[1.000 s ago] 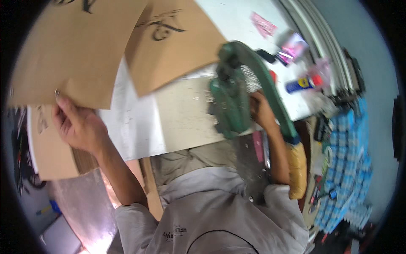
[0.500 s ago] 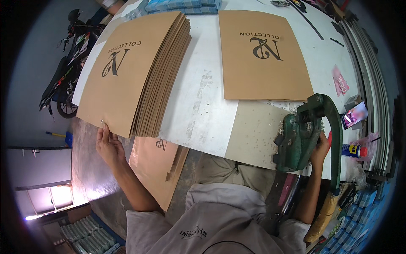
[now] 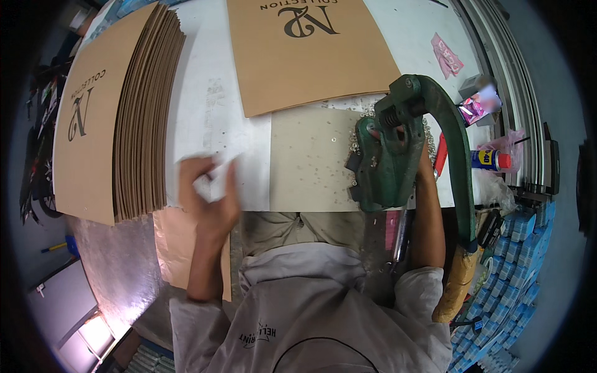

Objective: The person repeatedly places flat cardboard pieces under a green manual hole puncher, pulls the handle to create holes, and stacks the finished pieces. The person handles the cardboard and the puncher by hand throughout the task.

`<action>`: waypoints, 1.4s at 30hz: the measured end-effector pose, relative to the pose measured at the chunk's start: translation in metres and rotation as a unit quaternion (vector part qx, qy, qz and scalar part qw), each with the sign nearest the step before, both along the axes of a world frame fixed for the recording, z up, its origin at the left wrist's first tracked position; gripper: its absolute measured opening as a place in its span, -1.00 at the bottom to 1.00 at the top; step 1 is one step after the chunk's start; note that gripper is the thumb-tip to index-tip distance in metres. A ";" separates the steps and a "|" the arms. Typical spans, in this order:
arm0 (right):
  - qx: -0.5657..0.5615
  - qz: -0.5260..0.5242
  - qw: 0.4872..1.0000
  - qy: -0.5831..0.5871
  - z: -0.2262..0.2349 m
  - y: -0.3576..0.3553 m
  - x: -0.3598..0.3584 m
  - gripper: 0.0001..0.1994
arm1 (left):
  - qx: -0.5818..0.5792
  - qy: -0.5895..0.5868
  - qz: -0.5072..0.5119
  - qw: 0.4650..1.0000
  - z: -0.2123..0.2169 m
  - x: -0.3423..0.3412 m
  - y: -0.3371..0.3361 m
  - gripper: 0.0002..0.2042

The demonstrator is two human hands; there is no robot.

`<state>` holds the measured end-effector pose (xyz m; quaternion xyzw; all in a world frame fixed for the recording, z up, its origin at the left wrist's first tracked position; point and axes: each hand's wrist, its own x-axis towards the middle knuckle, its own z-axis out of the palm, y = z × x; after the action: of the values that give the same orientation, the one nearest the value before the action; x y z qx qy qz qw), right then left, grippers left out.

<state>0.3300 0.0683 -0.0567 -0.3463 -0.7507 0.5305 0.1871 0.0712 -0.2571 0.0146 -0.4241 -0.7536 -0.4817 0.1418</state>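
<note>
My left hand (image 3: 211, 199), blurred by motion, hovers over the table's near edge between the paper stack and the press. Its thumb and forefinger are spread apart, and I see nothing held in them. My right hand (image 3: 425, 163) is behind a green hand press (image 3: 388, 165) with a long curved lever, and its fingers are mostly hidden. Small metal eyelets (image 3: 353, 149) lie scattered around the press. To the left is a thick stack of brown printed paper bags (image 3: 102, 137). One pile of flat brown bags (image 3: 311, 74) lies beyond the press.
On the right are a pink wrapper (image 3: 446, 56), a phone (image 3: 479, 107), a red-handled tool (image 3: 441, 154) and a blue spray can with a red cap (image 3: 490, 160). Metal profiles (image 3: 497, 74) run along the right edge. Below the left stack lies more brown paper (image 3: 180, 248).
My left hand has left the near corner of the left stack and moved right, over the table's edge. The view has turned right. My right hand stays behind the press.
</note>
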 end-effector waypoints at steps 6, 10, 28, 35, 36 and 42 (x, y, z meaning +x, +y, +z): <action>-0.173 -0.041 0.981 0.077 0.038 -0.016 -0.015 -0.76 | -0.057 0.126 -0.183 0.973 -0.025 -0.008 0.171 -0.65; 0.067 -0.029 0.992 -0.101 -0.001 0.027 0.026 -0.84 | -0.151 0.140 -0.299 0.932 -0.049 -0.035 0.216 -0.62; -0.103 -0.134 0.983 0.075 0.005 -0.007 -0.013 -0.88 | -0.215 0.042 -0.307 0.926 -0.034 0.035 0.193 -0.78; -0.085 -0.142 0.985 0.054 0.006 -0.004 -0.002 -0.87 | -0.223 0.057 -0.283 0.931 -0.038 0.049 0.193 -0.74; -0.077 -0.144 0.986 0.046 0.005 -0.004 0.003 -0.87 | -0.229 0.060 -0.279 0.931 -0.037 0.049 0.195 -0.74; 0.012 -0.040 0.983 -0.178 0.111 0.010 0.047 -0.72 | -0.229 0.080 -0.261 0.935 -0.044 0.050 0.200 -0.74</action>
<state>0.3775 0.0781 0.0548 -0.4629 -0.7639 0.4433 0.0755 0.1213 -0.0574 -0.0289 -0.6638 -0.6924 -0.2811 -0.0300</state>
